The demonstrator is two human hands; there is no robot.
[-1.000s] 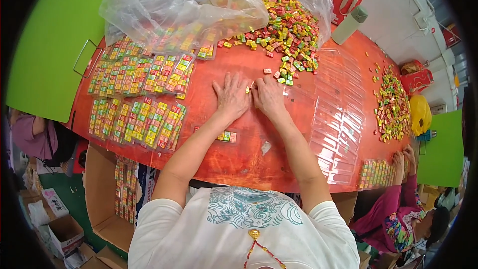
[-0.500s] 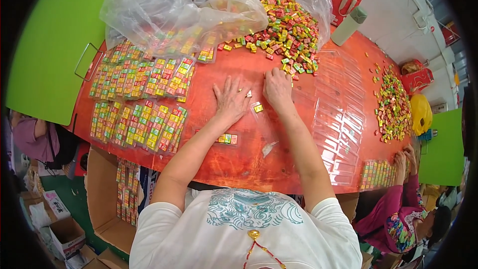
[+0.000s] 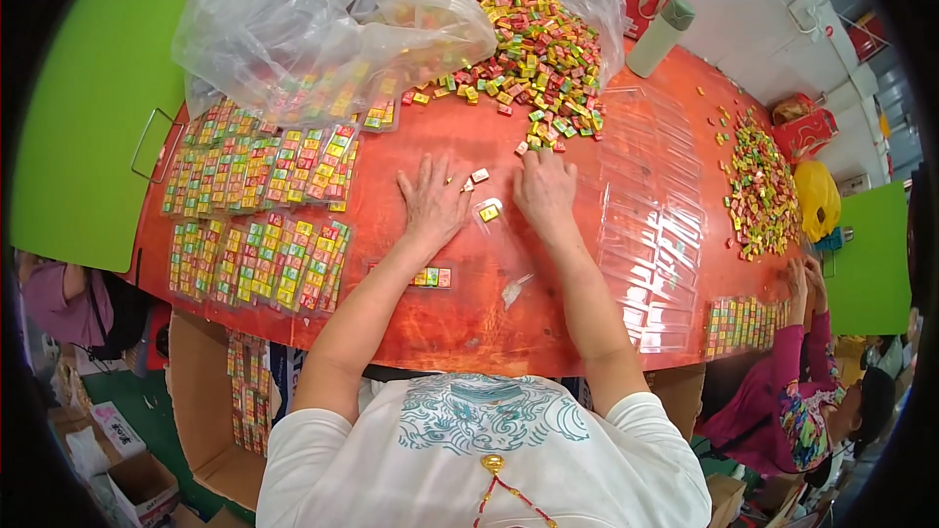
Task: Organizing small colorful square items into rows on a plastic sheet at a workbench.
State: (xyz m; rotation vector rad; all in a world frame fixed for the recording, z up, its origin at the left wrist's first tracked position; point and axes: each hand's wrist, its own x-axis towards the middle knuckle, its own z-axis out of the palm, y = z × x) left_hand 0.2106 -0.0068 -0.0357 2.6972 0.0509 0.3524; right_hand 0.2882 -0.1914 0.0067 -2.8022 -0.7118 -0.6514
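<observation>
Head view, centre: left hand (image 3: 436, 203) splayed, gripping nothing visible; right hand (image 3: 545, 188) curled, grip hidden, can't tell; colourful pieces (image 3: 550, 51) heaped upper centre; hasty pull could scatter them

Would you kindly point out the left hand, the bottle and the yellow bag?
Left hand (image 3: 433, 203): head view, back of the hand.
Bottle (image 3: 658, 42): head view, middle of its body.
Yellow bag (image 3: 818, 200): head view, middle of its visible surface.

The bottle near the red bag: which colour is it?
The bottle is pale green, head view.
</observation>
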